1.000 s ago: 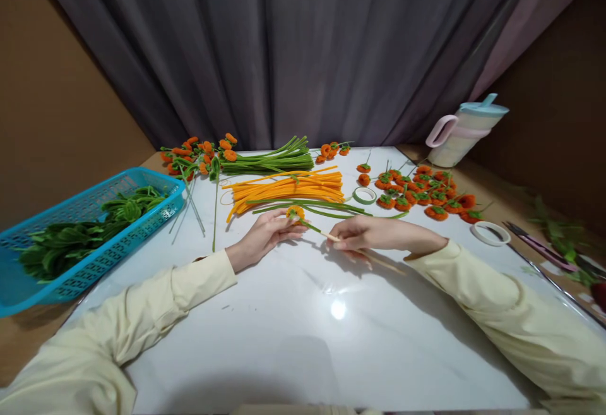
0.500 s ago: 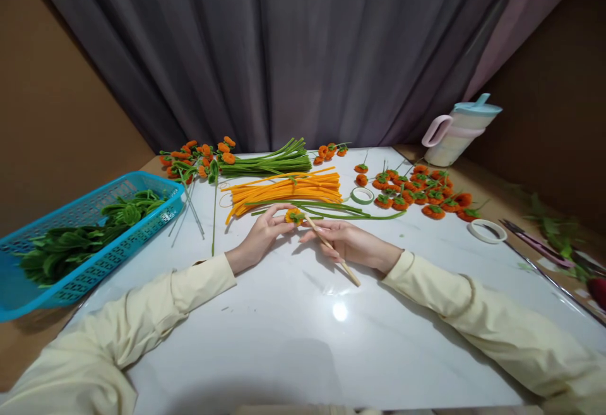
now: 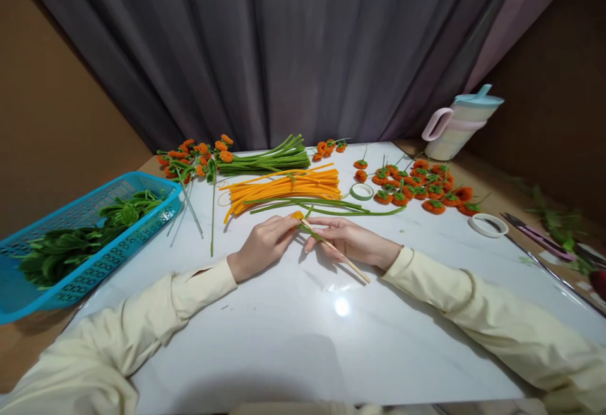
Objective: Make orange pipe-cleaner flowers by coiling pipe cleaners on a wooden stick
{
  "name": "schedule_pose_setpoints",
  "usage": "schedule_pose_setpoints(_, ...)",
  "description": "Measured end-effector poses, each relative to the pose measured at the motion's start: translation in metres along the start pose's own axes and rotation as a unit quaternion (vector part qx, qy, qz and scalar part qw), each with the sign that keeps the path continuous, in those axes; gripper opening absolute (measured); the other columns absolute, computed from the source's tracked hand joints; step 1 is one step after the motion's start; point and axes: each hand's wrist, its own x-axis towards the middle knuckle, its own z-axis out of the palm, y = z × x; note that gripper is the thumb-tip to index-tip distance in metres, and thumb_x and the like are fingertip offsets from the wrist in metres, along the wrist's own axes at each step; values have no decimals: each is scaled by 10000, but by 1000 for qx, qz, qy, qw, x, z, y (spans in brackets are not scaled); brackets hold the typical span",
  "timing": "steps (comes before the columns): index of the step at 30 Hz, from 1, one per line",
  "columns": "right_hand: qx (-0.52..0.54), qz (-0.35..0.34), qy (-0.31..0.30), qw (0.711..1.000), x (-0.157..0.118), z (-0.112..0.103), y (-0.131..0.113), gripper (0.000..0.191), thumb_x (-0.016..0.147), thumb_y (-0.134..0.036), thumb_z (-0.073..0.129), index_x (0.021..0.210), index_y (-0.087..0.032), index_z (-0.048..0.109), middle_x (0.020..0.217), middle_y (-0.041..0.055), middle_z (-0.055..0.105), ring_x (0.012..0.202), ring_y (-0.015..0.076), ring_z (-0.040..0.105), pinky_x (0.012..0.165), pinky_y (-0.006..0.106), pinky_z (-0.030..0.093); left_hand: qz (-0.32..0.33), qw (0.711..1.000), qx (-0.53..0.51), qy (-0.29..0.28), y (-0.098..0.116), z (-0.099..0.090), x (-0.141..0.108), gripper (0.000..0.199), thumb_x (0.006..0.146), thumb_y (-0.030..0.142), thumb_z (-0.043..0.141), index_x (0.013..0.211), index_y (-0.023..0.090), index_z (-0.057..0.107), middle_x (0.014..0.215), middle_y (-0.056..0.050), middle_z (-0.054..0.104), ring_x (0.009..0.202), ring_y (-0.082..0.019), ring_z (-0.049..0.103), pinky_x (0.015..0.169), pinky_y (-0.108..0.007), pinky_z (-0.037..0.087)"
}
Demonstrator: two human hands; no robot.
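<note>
My left hand (image 3: 265,241) is closed around an orange pipe-cleaner flower (image 3: 297,215), whose green stems stick out to the right; the fingers cover most of the bloom. My right hand (image 3: 353,239) grips a thin wooden stick (image 3: 350,265) slanting down to the right, its upper tip touching the flower's green part. Just beyond the hands lie loose green pipe cleaners (image 3: 322,204). Behind those is a bundle of orange pipe cleaners (image 3: 284,187), with a green pipe-cleaner bundle (image 3: 269,161) farther back.
A blue basket (image 3: 142,219) of green leaves stands left. Finished orange flowers (image 3: 220,150) lie back left, and orange flower heads (image 3: 426,181) right. Tape rolls (image 3: 362,191), a white ring (image 3: 488,225), pink-handled pliers (image 3: 540,238) and a tumbler (image 3: 457,127) are at the right.
My left hand has turned and closed over the flower, tipping it so its green stems point right. The wooden stick has shifted slightly down and right with my right hand still on it.
</note>
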Motion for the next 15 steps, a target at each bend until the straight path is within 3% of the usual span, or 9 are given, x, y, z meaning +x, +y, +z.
schedule_pose_setpoints(8, 11, 5, 12, 1000, 2, 3, 5, 418, 860, -171, 533, 1263, -97, 452, 855, 116, 698, 383, 52, 485, 348, 154, 368, 23, 999, 31, -30, -1, 1, -3, 223, 875, 117, 481, 1091, 142, 531, 1040, -123, 635, 939, -191, 595, 830, -337, 508)
schedule_pose_setpoints(15, 11, 12, 72, 997, -1, 10, 3, 537, 854, -131, 514, 1363, -149, 344, 829, 101, 703, 368, 58, 484, 330, 148, 367, -35, 995, -18, -92, 3, 0, 0, 258, 870, 103, 418, 1111, 168, 481, 1327, -157, 443, 1219, -214, 460, 944, -350, 461)
